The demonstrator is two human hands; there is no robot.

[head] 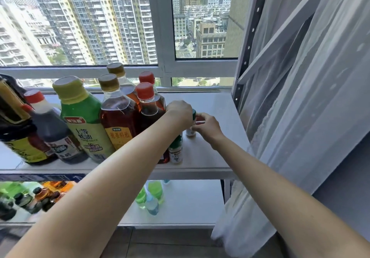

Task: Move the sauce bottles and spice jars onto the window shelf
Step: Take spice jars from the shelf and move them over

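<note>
Head camera, nearest first: two bare forearms reach up and forward to the window shelf. Under it, the lower shelf carries a few small green and blue bottles and, at the left, a blurred cluster of dark-capped bottles; whether these count as sauce bottles yet to be moved cannot be told.

On the window shelf's front edge stands a green-capped spice jar, already placed. Just behind it both hands meet on a second green-capped spice jar: the left hand has its fingers curled over the cap, and the right hand pinches the jar's side. Its base looks to be at or just above the shelf, so this jar seems to be in the act of being set down.

Left of the hands, a row is already up: two red-capped amber bottles, two gold-capped amber bottles, a green oyster-sauce bottle, a dark vinegar bottle and a dark soy bottle.

Most of the work looks done.
</note>
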